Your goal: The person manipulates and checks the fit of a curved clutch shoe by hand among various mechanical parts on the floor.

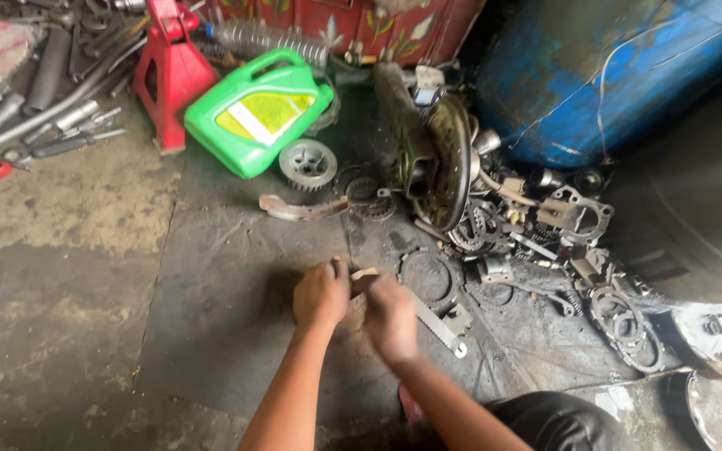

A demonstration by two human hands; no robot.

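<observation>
Gripping a small tan, flat piece (364, 276) between them, both hands, left hand (321, 294) and right hand (391, 317), are clenched over the dark floor mat (227, 284); the work looks mid-way, a serrated metal strip (438, 326) lying untouched beside them.

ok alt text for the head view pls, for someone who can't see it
Seen from above, a person's left hand and right hand meet over a small part above a greasy workshop floor, a flat metal strip beside them. Beyond lie a green jug, a red jack stand, scattered gears and gaskets, and a blue drum.
</observation>
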